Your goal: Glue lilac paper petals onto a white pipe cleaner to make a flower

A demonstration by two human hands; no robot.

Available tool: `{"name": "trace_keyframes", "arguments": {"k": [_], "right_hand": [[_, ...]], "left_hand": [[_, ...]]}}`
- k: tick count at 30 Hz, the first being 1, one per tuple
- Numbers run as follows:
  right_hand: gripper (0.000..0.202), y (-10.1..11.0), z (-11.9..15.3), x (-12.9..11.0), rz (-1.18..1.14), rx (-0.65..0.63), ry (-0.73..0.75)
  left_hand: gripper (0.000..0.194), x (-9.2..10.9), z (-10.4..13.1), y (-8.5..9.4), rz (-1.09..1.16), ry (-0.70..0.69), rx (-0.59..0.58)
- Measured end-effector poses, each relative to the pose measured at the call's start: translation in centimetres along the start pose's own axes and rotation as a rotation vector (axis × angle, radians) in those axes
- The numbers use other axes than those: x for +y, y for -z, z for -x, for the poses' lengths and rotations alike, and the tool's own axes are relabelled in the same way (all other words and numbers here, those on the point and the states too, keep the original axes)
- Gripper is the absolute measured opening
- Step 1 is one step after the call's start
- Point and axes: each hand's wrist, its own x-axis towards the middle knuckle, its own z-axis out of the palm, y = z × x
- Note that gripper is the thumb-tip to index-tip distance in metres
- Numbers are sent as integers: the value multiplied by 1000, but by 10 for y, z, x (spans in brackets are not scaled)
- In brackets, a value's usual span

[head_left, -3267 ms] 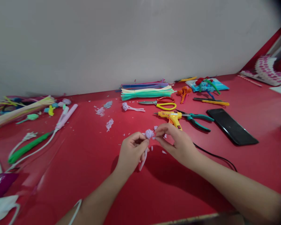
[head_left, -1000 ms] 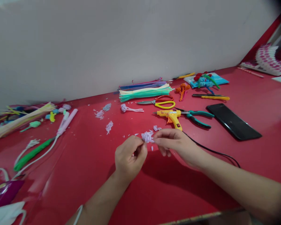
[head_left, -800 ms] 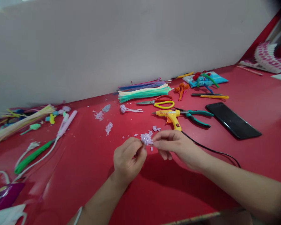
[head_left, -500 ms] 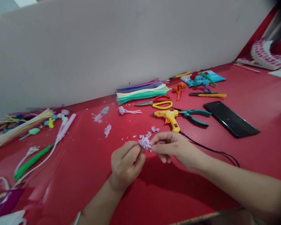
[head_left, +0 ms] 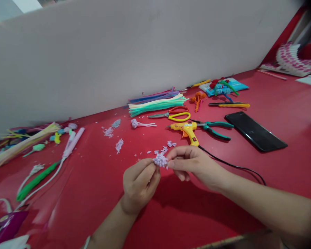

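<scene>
A small lilac cluster of fuzzy pieces sits between my hands above the red table. My left hand is closed round its underside. The fingertips of my right hand pinch at the cluster's right edge; whether a loose piece is between them is too small to tell. Just beyond lie loose lilac snippets. A yellow glue gun rests behind my right hand, and a lilac flower with two stems lies farther back.
Scissors, teal-handled pliers and a black phone lie at the back and right. Bundled pipe cleaners are near the wall. At left are a pink corded tool and a green stick. The glue gun's cord runs behind my right forearm.
Both hands stay nearly in place. The lilac cluster has turned slightly, showing more rounded tips.
</scene>
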Motion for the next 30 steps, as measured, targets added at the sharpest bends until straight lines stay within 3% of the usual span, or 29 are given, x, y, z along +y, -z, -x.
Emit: {"name": "trace_keyframes", "arguments": {"k": [8,14,18,23,30], "right_hand": [[14,-4,4,-7,143,4,16],[11,-5,4,-7,203,31,22],[7,-4,2,-6,297,71,77],[5,-1,0,-2,459,140,176],[10,-2,2,-2,602,163,257]], "left_hand": [[19,1,-1,2,41,46,16],[15,4,2,-2,93,242,3],[22,7,6,-8,311,421,53],[25,12,2,-7,723,636,28],[20,10,-3,-8,901,805,34]]}}
